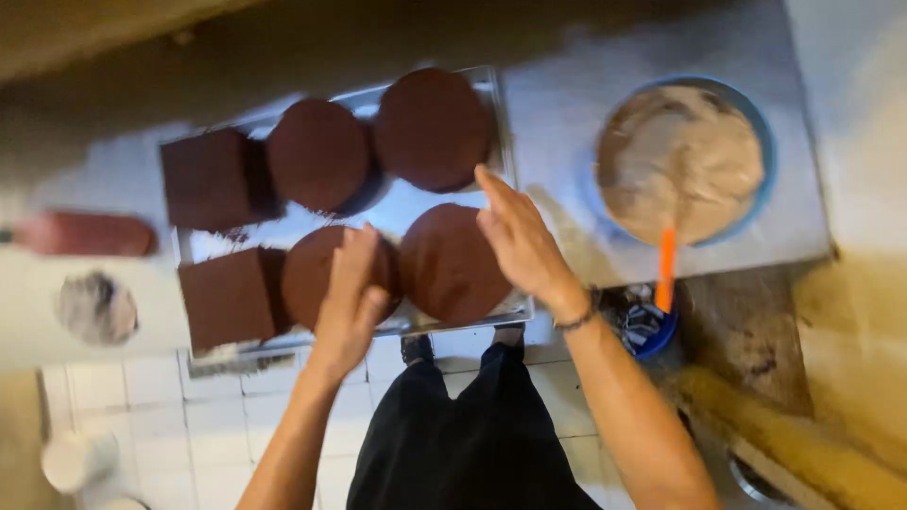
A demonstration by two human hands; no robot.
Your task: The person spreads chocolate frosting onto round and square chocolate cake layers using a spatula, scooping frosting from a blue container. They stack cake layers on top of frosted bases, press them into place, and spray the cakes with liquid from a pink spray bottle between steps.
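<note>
A metal tray (416, 203) on the counter carries several dark brown cakes, some round and some square. My left hand (351, 293) rests flat, fingers together, on the near middle round cake (312, 269). My right hand (518, 236) is open with fingers stretched, at the right edge of the near right round cake (449, 264), its fingertips reaching toward the far right round cake (433, 127). A dark bracelet sits on my right wrist. Neither hand grips anything.
A blue bowl (761, 132) of pale brown cream with an orange-handled spatula (666, 269) stands to the right on the steel counter. A red object (90, 234) lies at the left. Below are white floor tiles, a bucket (652, 326) and my dark trousers.
</note>
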